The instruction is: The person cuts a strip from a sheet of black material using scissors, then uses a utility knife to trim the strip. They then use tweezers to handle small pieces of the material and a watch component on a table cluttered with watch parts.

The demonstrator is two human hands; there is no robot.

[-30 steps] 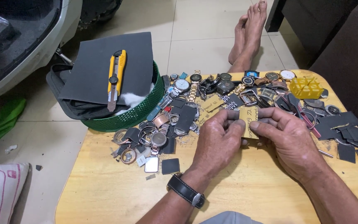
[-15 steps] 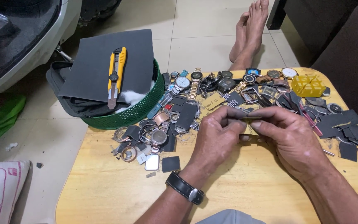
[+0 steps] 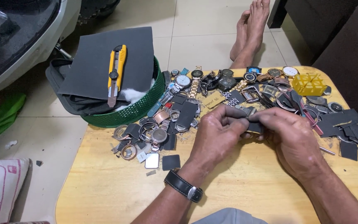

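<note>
My left hand (image 3: pixel 217 135), with a black wristwatch (image 3: pixel 182 185) on its wrist, and my right hand (image 3: pixel 291 137) meet over the wooden table (image 3: pixel 117 191). Together their fingertips pinch a small dark piece (image 3: pixel 251 125), most of it hidden by the fingers. Just beyond the hands lies a heap of watches and watch parts (image 3: pixel 195 89): cases, metal bands and dials. Small dark sandpaper scraps (image 3: pixel 353 128) are spread at the right.
A green basket (image 3: pixel 139 108) at the table's back left carries a dark sheet (image 3: pixel 94 62) with a yellow utility knife (image 3: pixel 116 70) on it. A yellow plastic holder (image 3: pixel 308 84) sits back right. Bare feet (image 3: pixel 251 29) rest on the tiled floor beyond. A scooter (image 3: pixel 17 37) stands left.
Both hands lifted the small piece off the table and drew their fingertips together around it; the tan piece seen between them before is now covered.
</note>
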